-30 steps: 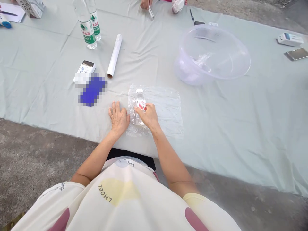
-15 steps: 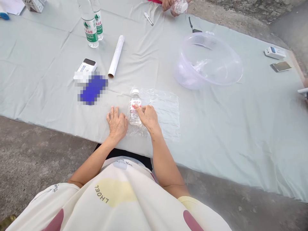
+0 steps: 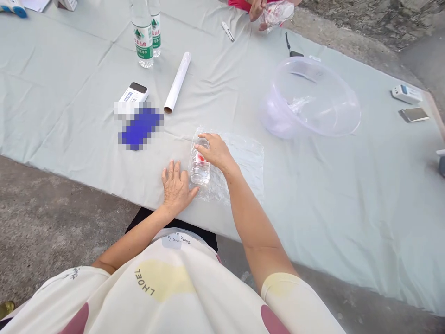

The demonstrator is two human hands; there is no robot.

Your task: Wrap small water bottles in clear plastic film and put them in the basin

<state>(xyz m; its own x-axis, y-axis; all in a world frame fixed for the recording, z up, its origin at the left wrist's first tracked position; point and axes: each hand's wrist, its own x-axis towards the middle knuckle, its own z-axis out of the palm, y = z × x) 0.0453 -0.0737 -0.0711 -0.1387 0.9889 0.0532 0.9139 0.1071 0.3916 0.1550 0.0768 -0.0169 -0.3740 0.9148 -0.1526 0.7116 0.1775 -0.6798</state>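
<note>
A small water bottle (image 3: 200, 174) with a red and white label lies on a sheet of clear plastic film (image 3: 245, 157), its base toward me. Over the bottle's upper part is my right hand (image 3: 216, 150), thumb and fingers curved around the neck and hiding the cap. My left hand (image 3: 176, 189) rests palm down just left of the bottle, fingers spread, its thumb at the film's near left edge. Nothing is in that left hand.
Beyond my hands lie a white film roll (image 3: 177, 83), a white box-shaped device (image 3: 134, 94) and a blurred blue item (image 3: 142, 129). Two larger water bottles (image 3: 143, 44) stand behind. At right is a clear purple basin (image 3: 278, 116). Across the table, another person's hand (image 3: 257, 9) holds a film-wrapped bottle (image 3: 277, 14).
My right hand has moved from the bottle's label up over its neck and cap. My left hand's fingers and thumb have spread out. The view has shifted slightly.
</note>
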